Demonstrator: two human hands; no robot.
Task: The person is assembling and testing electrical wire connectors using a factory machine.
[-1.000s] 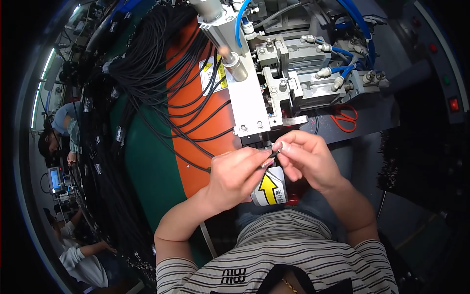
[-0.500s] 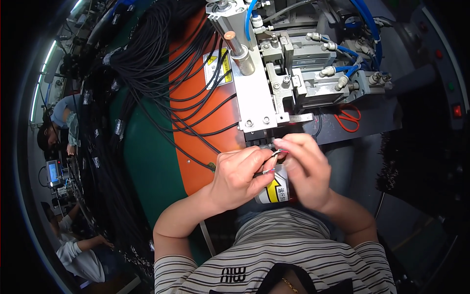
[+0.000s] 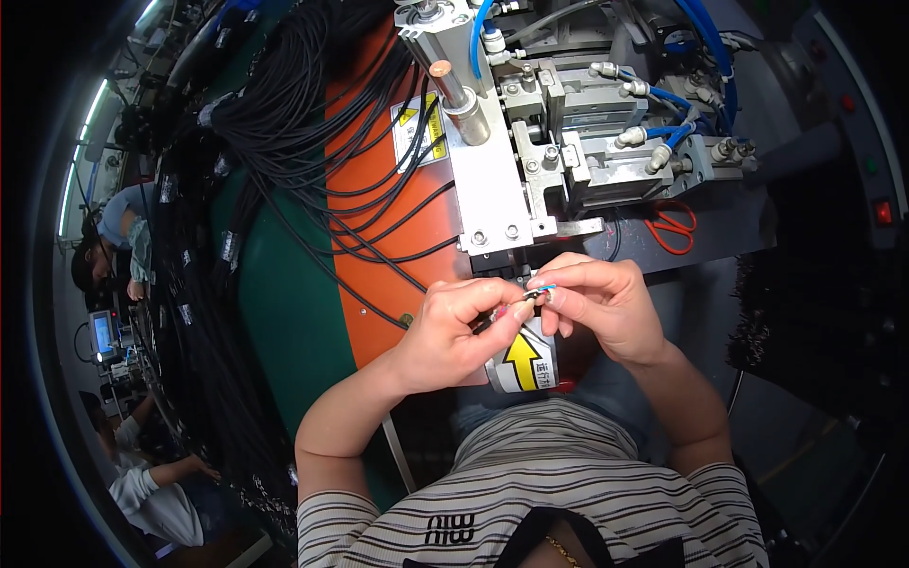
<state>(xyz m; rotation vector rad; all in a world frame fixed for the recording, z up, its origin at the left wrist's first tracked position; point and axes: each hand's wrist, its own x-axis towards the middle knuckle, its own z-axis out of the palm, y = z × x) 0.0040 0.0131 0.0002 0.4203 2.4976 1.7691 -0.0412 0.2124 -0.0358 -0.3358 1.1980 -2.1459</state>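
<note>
Between my hands is the stripped end of a black cable, with thin coloured wires (image 3: 546,288) fanning out of it, one of them blue. My left hand (image 3: 461,329) is closed, thumb and forefinger pinching the cable end. Opposite it, my right hand (image 3: 606,308) pinches the thin wires by their tips. Both hands are just in front of the metal clamping fixture (image 3: 488,189). Below the fingers shows a white label with a yellow arrow (image 3: 521,364). The fingers partly cover the wires, so their number cannot be made out.
Many black cables (image 3: 284,123) lie to the left across the green and orange work surface (image 3: 398,265). Scissors with red handles (image 3: 670,227) rest right of the fixture. Blue air hoses (image 3: 705,38) run over the machine. At the far left, other people (image 3: 161,502) work.
My right hand has turned and its fingers have drawn in on the wires. A blue wire now shows at its fingertips. My left hand has shifted slightly, and more of the arrow label shows.
</note>
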